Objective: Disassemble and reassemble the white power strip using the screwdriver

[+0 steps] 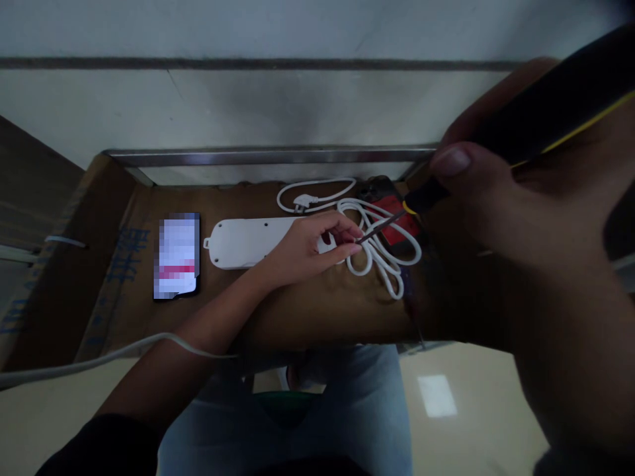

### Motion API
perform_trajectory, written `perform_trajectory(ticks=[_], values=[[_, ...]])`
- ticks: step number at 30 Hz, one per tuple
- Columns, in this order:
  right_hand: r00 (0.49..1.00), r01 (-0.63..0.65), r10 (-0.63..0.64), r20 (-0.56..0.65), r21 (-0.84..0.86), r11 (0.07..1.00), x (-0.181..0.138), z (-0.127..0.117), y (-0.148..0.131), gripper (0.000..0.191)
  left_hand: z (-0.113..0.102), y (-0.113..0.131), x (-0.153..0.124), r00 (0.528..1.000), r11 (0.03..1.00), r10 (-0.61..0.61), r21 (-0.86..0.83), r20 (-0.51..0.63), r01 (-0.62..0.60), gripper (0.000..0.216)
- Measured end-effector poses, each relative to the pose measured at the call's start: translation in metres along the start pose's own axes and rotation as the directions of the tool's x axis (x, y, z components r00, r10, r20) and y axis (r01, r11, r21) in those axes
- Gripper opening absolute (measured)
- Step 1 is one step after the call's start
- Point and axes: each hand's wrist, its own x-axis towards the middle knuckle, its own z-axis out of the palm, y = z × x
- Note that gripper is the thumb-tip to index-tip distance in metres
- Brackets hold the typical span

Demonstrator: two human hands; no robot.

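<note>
A sheet of brown cardboard (317, 311) covers the work surface below a pale wall, and blue printed characters run along its left side, too dim and skewed to read. The right hand (526, 218), very close to the camera and so the largest thing in view, is closed around the black handle of a screwdriver (520, 125) that carries a thin yellow stripe; the thumb lies pressed along the handle near its yellow collar, and the slim metal shaft slants down and left from there. The left hand (310, 248) rests on the right end of a white power strip (248, 241), which lies flat across the middle of the cardboard, its fingertips drawn together in a pinch just where the screwdriver's tip arrives; whatever small thing they may hold there is too small to make out. The strip's white cable (380, 254) lies looped in loose coils just right of that hand, ending in a plug (300, 201) behind the strip. A red and black object (397, 221) lies partly under the coils. Left of the strip, apart from it, lies a phone (177, 256) with its screen blurred, so nothing on it can be read.
</note>
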Motion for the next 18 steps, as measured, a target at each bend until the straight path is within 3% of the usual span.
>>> perform_trajectory(ticks=[5, 15, 18], values=[[0.999, 0.032, -0.033, -0.015, -0.076, 0.997, -0.0004, -0.0018, 0.0014, 0.028, -0.0034, 0.0014, -0.0003, 0.999, 0.999, -0.026, 0.036, -0.020, 0.027, 0.019], [0.997, -0.056, 0.053, -0.055, -0.062, 0.996, -0.0006, -0.0001, -0.0010, 0.042, -0.0048, 0.0001, -0.0003, 0.997, 0.992, -0.083, 0.091, -0.003, 0.083, 0.020], [0.999, -0.020, 0.018, -0.039, -0.045, 0.999, -0.0007, 0.0002, 0.0012, 0.039, -0.0052, 0.0013, 0.0004, 0.997, 0.996, -0.063, 0.068, 0.038, 0.060, 0.021]])
